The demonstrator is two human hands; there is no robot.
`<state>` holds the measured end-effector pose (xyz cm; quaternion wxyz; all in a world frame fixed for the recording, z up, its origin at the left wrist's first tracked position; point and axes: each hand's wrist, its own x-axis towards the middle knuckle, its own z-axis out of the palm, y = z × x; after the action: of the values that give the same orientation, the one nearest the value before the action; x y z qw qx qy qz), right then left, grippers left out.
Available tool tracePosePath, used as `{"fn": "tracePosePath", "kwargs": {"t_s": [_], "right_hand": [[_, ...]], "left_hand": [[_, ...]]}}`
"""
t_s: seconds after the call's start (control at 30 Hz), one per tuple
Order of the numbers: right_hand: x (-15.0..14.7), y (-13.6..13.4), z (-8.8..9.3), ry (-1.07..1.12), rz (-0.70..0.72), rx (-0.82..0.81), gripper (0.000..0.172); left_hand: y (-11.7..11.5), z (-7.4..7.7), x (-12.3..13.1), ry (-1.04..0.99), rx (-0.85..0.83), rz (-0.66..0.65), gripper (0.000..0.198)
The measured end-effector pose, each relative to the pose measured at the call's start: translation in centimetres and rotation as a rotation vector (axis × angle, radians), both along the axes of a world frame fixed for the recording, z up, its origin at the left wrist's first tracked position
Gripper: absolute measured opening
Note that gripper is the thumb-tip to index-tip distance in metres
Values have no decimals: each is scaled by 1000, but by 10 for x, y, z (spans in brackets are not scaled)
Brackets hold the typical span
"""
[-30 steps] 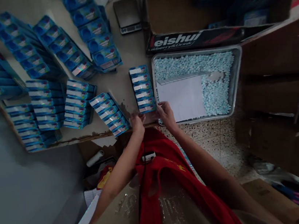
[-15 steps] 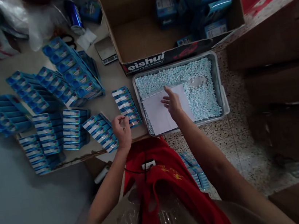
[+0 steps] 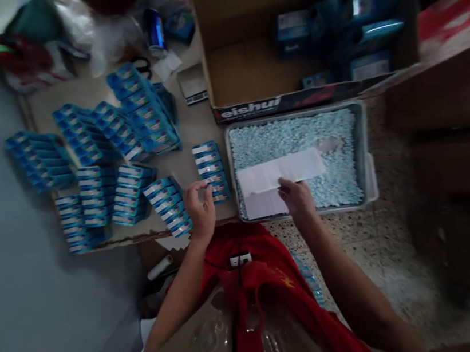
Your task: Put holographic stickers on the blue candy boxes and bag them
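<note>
While the left hand (image 3: 199, 208) curls beside the blue boxes (image 3: 207, 160), can't tell if gripping, the nearer right hand (image 3: 298, 197) pinches the upper white sheet (image 3: 275, 172) by its near edge, sheet just beyond, lengthwise roughly along the near edge of the tray (image 3: 363, 124)

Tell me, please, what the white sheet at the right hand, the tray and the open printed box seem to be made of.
White sheet: probably paper or thin card, matte, with thin, straight edges.
Tray: smooth, slightly glossy grey rim; metal or plastic, I cannot tell.
Open printed box: likely cardboard, matte brown inside.
</note>
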<state>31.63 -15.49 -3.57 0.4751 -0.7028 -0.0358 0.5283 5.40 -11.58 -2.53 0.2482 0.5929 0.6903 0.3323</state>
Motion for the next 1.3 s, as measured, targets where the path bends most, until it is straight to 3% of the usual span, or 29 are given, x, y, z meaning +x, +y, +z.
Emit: {"fn": "tracePosePath", "kwargs": {"t_s": [0.13, 0.27, 0.4, 0.5, 0.6, 0.67, 0.8, 0.93, 1.03, 1.1, 1.17, 1.3], "right_hand": [[-10, -14, 9, -1, -68, -22, 38], [-11, -20, 12, 26, -55, -2, 39], [-11, -22, 6, 75, 57, 17, 46], [-10, -24, 2, 78, 178, 40, 51], [-4, -28, 4, -11, 210, -42, 56], [1, -32, 9, -149, 148, -85, 61], [13, -35, 22, -382, 47, 9, 65], [28, -17, 42, -690, 189, 14, 62], [37, 6, 55, -892, 402, 110, 72], [35, 19, 59, -760, 576, 136, 79], [26, 28, 59, -541, 627, 103, 79], [-12, 41, 56, -177, 377, 115, 65]], "left_hand": [[38, 13, 34, 19, 19, -319, 19], [68, 9, 89, -22, -165, -599, 25], [74, 4, 127, -86, -490, -733, 41], [69, 5, 136, -74, -640, -779, 32], [64, 10, 131, -73, -646, -708, 27], [63, 13, 123, -113, -642, -639, 30], [65, 18, 104, -227, -665, -612, 26], [62, 25, 91, -264, -654, -652, 27], [56, 31, 84, -282, -625, -654, 26], [51, 34, 78, -295, -617, -640, 23], [47, 37, 69, -288, -621, -627, 21], [48, 48, 35, -210, -621, -605, 22]]}}
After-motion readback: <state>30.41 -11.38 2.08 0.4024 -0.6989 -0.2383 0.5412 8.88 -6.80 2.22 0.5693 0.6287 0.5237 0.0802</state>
